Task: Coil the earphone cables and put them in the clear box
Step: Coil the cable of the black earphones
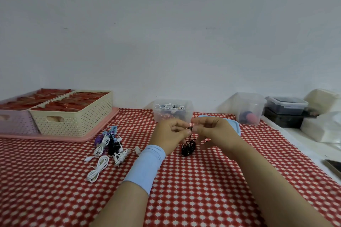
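Above the worktop (203,186), the left hand (170,134) and right hand (212,132) meet, fingertips of both pinching the top of a black earphone cable (188,148). Its loose bundle hangs straight down, long axis upright. Uncoiled earphones (107,150) lie to the left. The clear box (160,118) stands just behind the hands.

One wide head-worn view, forward and slightly down, close over the table (203,180), wall (166,24) beyond.
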Demonstrator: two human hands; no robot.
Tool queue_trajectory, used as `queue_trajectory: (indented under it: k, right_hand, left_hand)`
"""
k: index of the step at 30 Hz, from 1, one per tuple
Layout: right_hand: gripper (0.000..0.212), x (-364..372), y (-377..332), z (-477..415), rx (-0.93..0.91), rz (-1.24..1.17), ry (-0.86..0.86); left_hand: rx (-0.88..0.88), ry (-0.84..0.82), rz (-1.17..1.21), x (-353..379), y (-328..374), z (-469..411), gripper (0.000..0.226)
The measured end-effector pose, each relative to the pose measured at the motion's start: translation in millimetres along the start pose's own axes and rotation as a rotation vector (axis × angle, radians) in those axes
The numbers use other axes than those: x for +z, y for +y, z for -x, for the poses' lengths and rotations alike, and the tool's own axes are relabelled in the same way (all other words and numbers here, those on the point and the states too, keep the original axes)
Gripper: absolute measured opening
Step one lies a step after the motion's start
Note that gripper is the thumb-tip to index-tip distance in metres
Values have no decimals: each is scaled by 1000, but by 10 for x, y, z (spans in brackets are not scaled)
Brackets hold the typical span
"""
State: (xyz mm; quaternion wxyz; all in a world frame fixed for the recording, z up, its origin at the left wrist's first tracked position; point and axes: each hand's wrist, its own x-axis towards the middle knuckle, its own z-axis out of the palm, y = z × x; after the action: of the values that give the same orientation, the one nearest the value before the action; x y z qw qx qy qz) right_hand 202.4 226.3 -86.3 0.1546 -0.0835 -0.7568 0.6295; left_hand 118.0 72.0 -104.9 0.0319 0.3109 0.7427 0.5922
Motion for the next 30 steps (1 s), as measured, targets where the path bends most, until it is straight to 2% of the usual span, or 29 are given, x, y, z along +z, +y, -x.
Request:
queue_trajectory:
  k: [6,13,20,24,27,30]
  right_hand:
    - [12,-15,3,8,6,42,17]
    - [19,-78,-41,16,59,-69,-29]
    - [13,-55,-9,15,-74,108,-13]
    - [19,-105,-3,-15,-103,141,24]
    - [14,-234,71,-82,-129,509,137]
    - [13,-284,148,-107,-27,868,69]
  left_hand:
    - [27,-14,-48,10,12,14,12]
    - [-43,-31,121,13,43,11,13]
    - [-80,-58,112,9,43,-1,7]
    - [-109,-45,124,-11,59,1,10]
    - [-130,30,112,-75,31,-35,11]
    - [-92,50,67,-142,-21,-63,26]
